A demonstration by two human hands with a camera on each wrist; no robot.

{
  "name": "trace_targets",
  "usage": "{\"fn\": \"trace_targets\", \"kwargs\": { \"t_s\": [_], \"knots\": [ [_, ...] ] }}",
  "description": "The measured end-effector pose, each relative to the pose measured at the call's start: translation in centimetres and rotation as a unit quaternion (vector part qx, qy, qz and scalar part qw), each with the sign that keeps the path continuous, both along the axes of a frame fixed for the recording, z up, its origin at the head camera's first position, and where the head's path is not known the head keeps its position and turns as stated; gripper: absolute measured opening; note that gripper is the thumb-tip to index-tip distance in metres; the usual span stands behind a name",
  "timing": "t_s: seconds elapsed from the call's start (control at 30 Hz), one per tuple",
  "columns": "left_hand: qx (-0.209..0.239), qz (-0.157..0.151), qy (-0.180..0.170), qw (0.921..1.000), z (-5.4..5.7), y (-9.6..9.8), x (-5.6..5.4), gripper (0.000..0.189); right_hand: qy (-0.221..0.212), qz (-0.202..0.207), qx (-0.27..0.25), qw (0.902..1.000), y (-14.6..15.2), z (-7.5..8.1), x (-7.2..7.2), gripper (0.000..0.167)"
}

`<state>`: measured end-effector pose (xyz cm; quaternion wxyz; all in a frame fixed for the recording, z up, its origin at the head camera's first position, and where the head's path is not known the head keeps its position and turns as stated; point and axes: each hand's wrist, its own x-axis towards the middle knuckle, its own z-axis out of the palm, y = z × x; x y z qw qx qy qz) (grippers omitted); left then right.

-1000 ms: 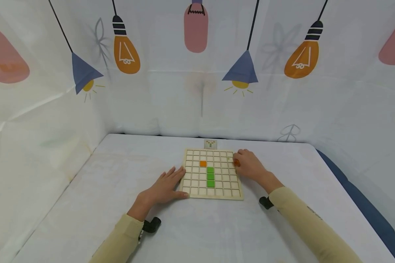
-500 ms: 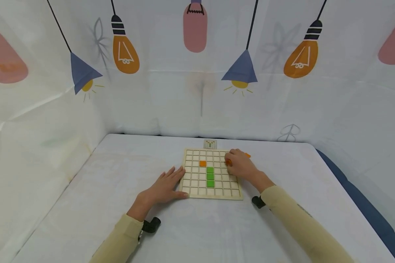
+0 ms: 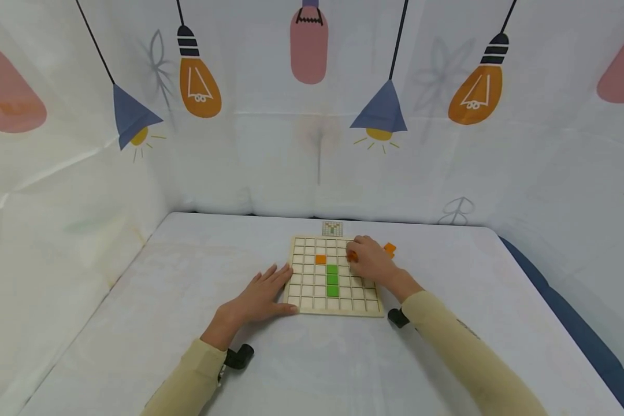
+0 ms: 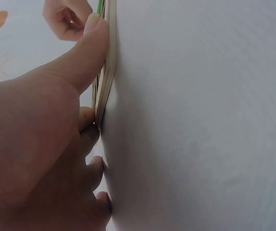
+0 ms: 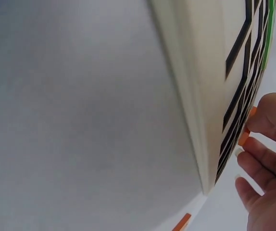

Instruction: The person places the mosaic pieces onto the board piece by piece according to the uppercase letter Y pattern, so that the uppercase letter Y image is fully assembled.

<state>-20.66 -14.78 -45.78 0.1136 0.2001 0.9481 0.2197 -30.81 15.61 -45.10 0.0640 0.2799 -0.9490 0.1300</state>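
A pale wooden grid board [image 3: 312,303] lies on the table with one orange tile [image 3: 320,259] and a column of green tiles [image 3: 332,279] in its cells. My left hand [image 3: 262,296] rests at the board's near left corner, fingers stretched along the left side; in the left wrist view its thumb [image 4: 87,57] lies against the edge. Over the upper right cells, my right hand [image 3: 372,261] pinches another orange tile [image 5: 244,137] between thumb and finger, close to the grid surface. The other fingers [image 5: 258,168] of that hand are loosely bent. Cells under the right hand are hidden.
Loose orange tiles [image 3: 390,249] lie on the white table [image 3: 312,370] just right of the board. A small card with a grid pattern [image 3: 332,229] sits behind the board. A white printed curtain [image 3: 270,156] hangs beyond the table's far edge.
My right hand has moved left from the board's right edge to over its upper right cells, carrying the orange tile. Loose orange tiles behind it came into view. The left hand has stayed put.
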Motion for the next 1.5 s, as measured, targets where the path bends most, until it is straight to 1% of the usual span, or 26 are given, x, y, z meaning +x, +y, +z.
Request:
{"fn": "trace_targets", "kwargs": {
  "t_s": [0.13,0.27,0.47,0.63,0.7,0.93,1.0,1.2,1.3,1.4,1.5],
  "knots": [
    [0.002,0.002,-0.001,1.0000,0.1,0.0,0.0,0.093,0.020,0.027,-0.014,0.9993,-0.6,0.0,-0.2,0.009],
    [-0.002,0.004,0.000,1.0000,0.0,0.0,0.0,0.093,0.026,0.039,-0.021,0.9987,-1.3,-0.1,-0.3,0.010],
    [-0.009,0.006,-0.001,0.9999,-0.1,-0.2,-0.1,0.094,0.014,0.034,-0.015,0.9992,-2.3,-0.1,-0.4,0.008],
    [-0.016,0.010,-0.001,0.9998,-0.2,-0.2,-0.2,0.094,0.005,0.035,-0.015,0.9993,-3.0,0.2,-0.4,0.007],
    [-0.011,0.009,0.000,0.9999,-0.3,-0.3,-0.3,0.094,0.002,0.035,-0.015,0.9993,-3.3,0.4,-0.4,0.007],
    [-0.003,0.003,0.001,1.0000,-0.1,-0.2,-0.2,0.093,0.008,0.051,-0.017,0.9985,-4.5,0.9,-0.6,0.007],
    [-0.004,0.003,0.000,1.0000,-0.1,-0.2,-0.1,0.093,0.005,0.052,-0.016,0.9985,-4.8,0.9,-0.7,0.008],
    [-0.005,0.003,0.000,1.0000,0.1,-0.1,0.0,0.092,0.014,0.059,-0.028,0.9978,-5.6,0.5,-1.1,0.011],
    [0.002,0.000,0.000,1.0000,0.2,-0.1,0.0,0.091,0.003,0.056,-0.033,0.9979,-5.9,0.4,-1.3,0.013],
    [-0.002,0.000,-0.002,1.0000,0.3,0.0,0.0,0.091,-0.012,0.055,-0.033,0.9979,-6.2,0.5,-1.5,0.015],
    [-0.001,0.000,0.000,1.0000,0.3,0.0,-0.1,0.092,-0.017,0.055,-0.028,0.9979,-6.6,0.4,-1.6,0.016]
  ]
}}
